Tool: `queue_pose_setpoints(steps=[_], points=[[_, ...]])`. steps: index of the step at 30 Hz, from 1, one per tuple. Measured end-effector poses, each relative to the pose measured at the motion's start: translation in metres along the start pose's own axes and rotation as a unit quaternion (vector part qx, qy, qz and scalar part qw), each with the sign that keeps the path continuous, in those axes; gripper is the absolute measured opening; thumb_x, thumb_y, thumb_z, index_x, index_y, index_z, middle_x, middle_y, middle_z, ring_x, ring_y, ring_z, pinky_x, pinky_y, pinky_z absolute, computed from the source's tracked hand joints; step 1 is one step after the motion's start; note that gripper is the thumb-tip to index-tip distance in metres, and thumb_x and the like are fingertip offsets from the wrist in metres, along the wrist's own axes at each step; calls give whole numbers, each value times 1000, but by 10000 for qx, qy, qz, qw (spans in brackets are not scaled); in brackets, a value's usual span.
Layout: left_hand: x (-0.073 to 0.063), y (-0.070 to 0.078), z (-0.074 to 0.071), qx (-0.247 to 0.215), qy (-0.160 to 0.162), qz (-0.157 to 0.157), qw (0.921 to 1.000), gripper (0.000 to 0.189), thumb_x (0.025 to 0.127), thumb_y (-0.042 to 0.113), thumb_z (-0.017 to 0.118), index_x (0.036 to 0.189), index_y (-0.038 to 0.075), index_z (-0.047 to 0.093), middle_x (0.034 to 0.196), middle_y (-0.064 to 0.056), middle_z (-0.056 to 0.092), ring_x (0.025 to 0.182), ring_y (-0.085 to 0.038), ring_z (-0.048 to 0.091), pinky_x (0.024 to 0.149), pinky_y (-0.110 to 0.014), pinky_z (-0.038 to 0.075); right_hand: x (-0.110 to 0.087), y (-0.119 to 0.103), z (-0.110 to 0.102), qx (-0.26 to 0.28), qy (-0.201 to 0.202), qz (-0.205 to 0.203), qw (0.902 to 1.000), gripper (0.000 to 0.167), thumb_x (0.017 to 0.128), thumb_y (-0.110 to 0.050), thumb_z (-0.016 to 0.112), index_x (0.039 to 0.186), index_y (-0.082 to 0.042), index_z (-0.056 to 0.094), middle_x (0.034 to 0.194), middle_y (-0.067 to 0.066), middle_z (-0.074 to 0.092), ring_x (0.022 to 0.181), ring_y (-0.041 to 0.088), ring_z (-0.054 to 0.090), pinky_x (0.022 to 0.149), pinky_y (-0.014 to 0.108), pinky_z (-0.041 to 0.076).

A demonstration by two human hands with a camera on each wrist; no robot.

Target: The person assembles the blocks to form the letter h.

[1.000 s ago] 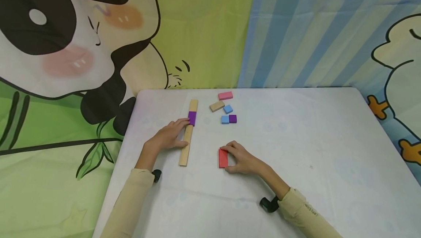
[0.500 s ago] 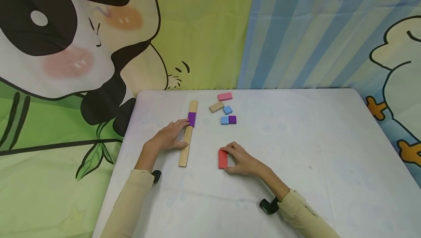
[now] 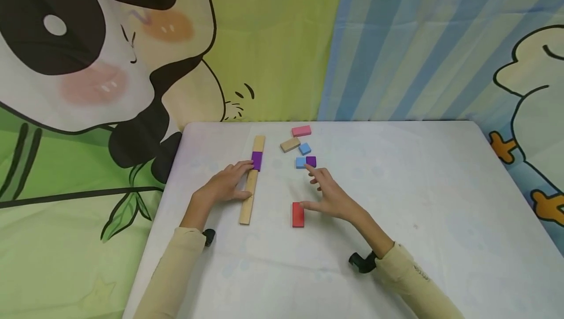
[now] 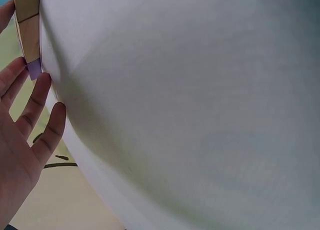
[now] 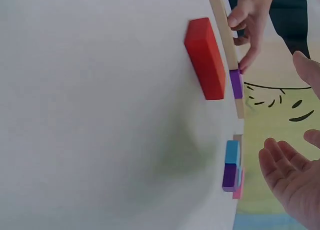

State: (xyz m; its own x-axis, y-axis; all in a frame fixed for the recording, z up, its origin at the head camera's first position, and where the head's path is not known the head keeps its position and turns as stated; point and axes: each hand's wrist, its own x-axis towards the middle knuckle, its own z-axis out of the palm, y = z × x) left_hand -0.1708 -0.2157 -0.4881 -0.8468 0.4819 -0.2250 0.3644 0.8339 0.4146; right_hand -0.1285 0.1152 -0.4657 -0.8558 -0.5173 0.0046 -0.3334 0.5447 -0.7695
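Overall, the backdrop with its cartoon figures is the largest thing, hanging behind the far edge of a white desk. Over the desk come two hands in rolled pale sleeves. The left hand, nearer the desk's left edge, rests against a row of blocks, its fingers loosely straight and spread: the thumb at the plain wood, a fingertip at the purple piece. The right hand holds nothing; thumb and fingers are spread wide, fingertips toward the far edge.

The row, plain wood apart from that purple piece, points at the far edge, its long axis roughly following the left edge. Right of it, well apart, lies the red block. The right hand is the nearer one, with the block just left of its thumb and on the near-edge side of the other fingers. The block's long axis runs from the near edge toward the far edge, almost square to the latter. The right wrist view suggests a gap between thumb and block.

Close to the far edge lie a tilted wooden block and a pink block, long side nearly along that edge. Smallest are a turned blue cube and, near the right fingertips, a second blue cube touching a purple cube.
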Motion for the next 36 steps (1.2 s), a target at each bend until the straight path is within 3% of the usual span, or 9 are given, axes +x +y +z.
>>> queue_pose_setpoints(steps=[5, 10, 17, 23, 29, 36], points=[[-1, -2, 1, -62, 72, 29, 10000, 83, 84, 40, 74, 151, 16, 31, 158, -2, 30, 135, -32, 41, 110, -54, 39, 15, -3, -6, 30, 133, -182, 9997, 94, 80, -29, 80, 153, -12, 24, 137, 23, 43, 121, 37, 53, 95, 49, 52], [0, -2, 1, -43, 16, -61, 10000, 84, 84, 41, 73, 152, 17, 30, 158, -2, 30, 136, -33, 40, 110, -54, 38, 28, -8, -8, 146, 223, -118, 9996, 87, 83, -30, 77, 153, -13, 28, 137, 22, 44, 121, 36, 52, 95, 47, 52], [0, -4, 3, -30, 8, -94, 10000, 85, 84, 42, 73, 152, 17, 29, 158, -4, 31, 136, -34, 40, 109, -56, 39, 43, -9, -7, 334, 330, 207, 9987, 80, 83, -29, 76, 150, -12, 35, 138, 22, 46, 123, 36, 53, 99, 48, 50], [2, -4, 2, -63, 1, -122, 9999, 85, 83, 44, 73, 152, 19, 29, 158, -3, 31, 137, -34, 40, 110, -56, 38, 58, -10, -5, -9, 342, 501, 9982, 65, 86, -33, 72, 141, -6, 50, 132, 21, 54, 113, 38, 59, 93, 47, 54], [4, -5, 1, -46, 63, -87, 9999, 84, 83, 44, 73, 152, 18, 30, 158, -3, 32, 136, -33, 40, 109, -56, 39, 89, -8, 3, 19, 444, 683, 9967, 61, 88, -32, 70, 138, -2, 52, 137, 21, 53, 116, 35, 62, 91, 44, 56], [-1, -4, 2, -81, 87, -2, 9999, 84, 83, 43, 73, 151, 16, 32, 158, -3, 31, 134, -35, 42, 107, -57, 40, 126, 6, 16, -5, 964, 1275, 9871, 59, 88, -30, 71, 134, 2, 54, 142, 23, 45, 112, 31, 62, 89, 39, 55]])
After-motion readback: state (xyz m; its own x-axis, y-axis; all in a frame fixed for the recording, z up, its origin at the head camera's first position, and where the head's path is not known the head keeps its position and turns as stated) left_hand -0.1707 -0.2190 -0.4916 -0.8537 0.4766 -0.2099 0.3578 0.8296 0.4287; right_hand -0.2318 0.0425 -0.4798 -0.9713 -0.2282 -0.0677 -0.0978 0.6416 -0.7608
